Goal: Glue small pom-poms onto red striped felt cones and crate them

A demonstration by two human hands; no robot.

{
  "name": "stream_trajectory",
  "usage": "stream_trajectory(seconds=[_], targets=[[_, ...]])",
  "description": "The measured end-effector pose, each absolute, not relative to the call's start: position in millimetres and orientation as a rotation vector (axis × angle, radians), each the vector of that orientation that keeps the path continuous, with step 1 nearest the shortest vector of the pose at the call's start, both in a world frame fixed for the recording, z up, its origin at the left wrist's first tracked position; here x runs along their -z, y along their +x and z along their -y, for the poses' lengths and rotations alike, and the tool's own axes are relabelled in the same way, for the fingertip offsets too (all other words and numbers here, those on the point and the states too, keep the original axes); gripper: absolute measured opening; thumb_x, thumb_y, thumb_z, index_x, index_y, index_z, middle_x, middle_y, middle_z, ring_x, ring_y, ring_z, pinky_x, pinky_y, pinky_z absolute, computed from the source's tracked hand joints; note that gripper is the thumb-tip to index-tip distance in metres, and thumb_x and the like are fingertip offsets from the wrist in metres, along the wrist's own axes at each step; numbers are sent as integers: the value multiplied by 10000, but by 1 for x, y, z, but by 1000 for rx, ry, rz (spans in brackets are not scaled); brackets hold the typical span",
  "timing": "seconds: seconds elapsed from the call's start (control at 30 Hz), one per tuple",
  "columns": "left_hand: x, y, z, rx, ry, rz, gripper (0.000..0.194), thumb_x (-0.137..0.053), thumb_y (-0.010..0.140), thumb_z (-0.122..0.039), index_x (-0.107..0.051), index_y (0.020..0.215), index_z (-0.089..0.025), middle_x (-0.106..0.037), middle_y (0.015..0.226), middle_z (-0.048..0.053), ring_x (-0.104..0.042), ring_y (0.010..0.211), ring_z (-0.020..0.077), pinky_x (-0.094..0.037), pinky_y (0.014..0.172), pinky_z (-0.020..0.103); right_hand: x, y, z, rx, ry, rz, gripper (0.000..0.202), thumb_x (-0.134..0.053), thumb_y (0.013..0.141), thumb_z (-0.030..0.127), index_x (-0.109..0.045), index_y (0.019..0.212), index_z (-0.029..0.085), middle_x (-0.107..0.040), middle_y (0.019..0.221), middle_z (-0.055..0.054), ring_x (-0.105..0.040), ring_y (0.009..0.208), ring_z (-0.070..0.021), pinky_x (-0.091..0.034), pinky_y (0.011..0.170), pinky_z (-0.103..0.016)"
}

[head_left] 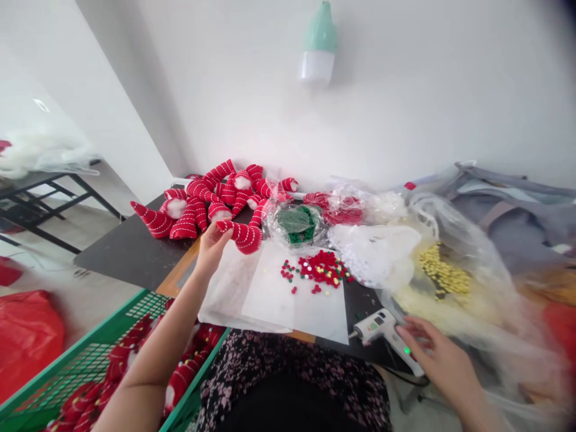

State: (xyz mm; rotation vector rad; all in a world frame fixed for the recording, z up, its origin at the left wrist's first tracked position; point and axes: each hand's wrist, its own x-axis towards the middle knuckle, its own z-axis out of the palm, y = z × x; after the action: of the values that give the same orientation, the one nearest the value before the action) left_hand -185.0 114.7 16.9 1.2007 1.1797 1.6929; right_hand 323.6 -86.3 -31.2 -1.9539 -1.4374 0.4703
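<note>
My left hand (214,245) pinches the end of a red cone-shaped fabric piece with white stitched lines (246,237), held above the white sheets (270,288). At the right, my right hand (427,348) is beside a white glue gun (382,330) with a green light, its fingers apart and curved near the handle. Whether they touch it is hard to tell. Small red, yellow, white and green pompoms (321,269) are scattered on the sheets. Behind my left hand lies a pile of red striped cone pieces (195,207), some showing white stuffing.
A plastic bag of green pompoms (296,224) is behind the sheets, with red ones (344,207) beyond. White bits (375,249) and a clear bag of yellow ones (444,270) lie rightward. A green crate (67,366) with red pieces stands lower left.
</note>
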Motion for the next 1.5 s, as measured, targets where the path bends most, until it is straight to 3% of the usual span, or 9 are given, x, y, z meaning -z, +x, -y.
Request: stream_trajectory(seconds=[0.1, 0.23, 0.43, 0.53, 0.67, 0.8, 1.13, 1.33, 1.5], targets=[[-26, -166, -89, -1680, 880, -1003, 473, -913, 737, -452, -718, 1116, -246, -764, 955, 11, -716, 788, 168, -595, 726, 296, 6, 284, 65, -478, -1769, 1451, 455, -695, 832, 675, -786, 981, 255, -840, 943, -112, -795, 754, -288, -674, 750, -416], [-26, -133, -66, -1494, 670, -915, 517, -930, 723, -453, -723, 1144, -235, -773, 931, 8, -713, 727, 158, -590, 654, 278, -10, 206, 35, -658, -1356, 1574, 392, -712, 926, 548, -758, 1160, 238, -793, 1175, -136, -790, 1036, -297, -683, 850, -414], [-12, -87, -43, -1415, 609, -907, 510, -953, 700, -488, -706, 1053, -214, -753, 899, 7, -697, 742, 164, -596, 697, 302, -10, 120, 9, -762, -1059, 1617, 922, -924, 757, 468, -501, 1544, 242, -517, 1608, -206, -541, 1480, -384, -551, 1148, -552], [-7, -76, -38, -1400, 698, -971, 543, -917, 731, -561, -697, 1087, -216, -761, 992, 37, -715, 843, 200, -581, 706, 306, 0, 107, 4, -819, -1085, 1556, 828, -925, 737, 440, -572, 1455, 224, -622, 1514, -194, -604, 1409, -381, -501, 1191, -568], [-3, -70, -38, -1329, 845, -993, 578, -916, 730, -564, -730, 1146, -210, -783, 1086, 82, -726, 966, 253, -573, 771, 319, 21, 107, 4, -1310, -1072, 1258, 637, -766, 858, 574, -608, 1387, 255, -768, 1304, -132, -778, 1105, -321, -659, 915, -483], [1, -61, -40, -1279, 974, -983, 469, -924, 750, -486, -729, 1069, -201, -773, 971, 59, -714, 895, 233, -567, 818, 330, 30, 113, 8, -1496, -1063, 1073, 555, -770, 844, 587, -675, 1287, 266, -809, 1166, -102, -800, 993, -312, -665, 749, -417], [6, -45, -51, -1263, 1042, -1107, 391, -909, 765, -468, -659, 893, -197, -696, 781, 13, -659, 701, 183, -503, 642, 278, 32, 115, 4, -1294, -1192, 1198, 312, -745, 812, 410, -648, 1057, 243, -805, 1047, -69, -773, 944, -267, -641, 857, -405], [20, -44, -41, -1114, 880, -1051, 670, -918, 722, -590, -616, 1175, -200, -772, 906, 47, -733, 758, 206, -571, 678, 302, 39, 113, 12, -1420, -1155, 860, 270, -737, 741, 397, -667, 968, 269, -817, 922, -21, -755, 807, -269, -606, 676, -366], [39, -31, -3, -1155, 910, -977, 738, -895, 774, -563, -547, 1328, -221, -784, 1157, 111, -769, 1039, 276, -618, 919, 403, 34, 103, 10, -1430, -1076, 524, 257, -809, 717, 441, -687, 861, 266, -792, 865, 6, -733, 851, -256, -585, 768, -358]])
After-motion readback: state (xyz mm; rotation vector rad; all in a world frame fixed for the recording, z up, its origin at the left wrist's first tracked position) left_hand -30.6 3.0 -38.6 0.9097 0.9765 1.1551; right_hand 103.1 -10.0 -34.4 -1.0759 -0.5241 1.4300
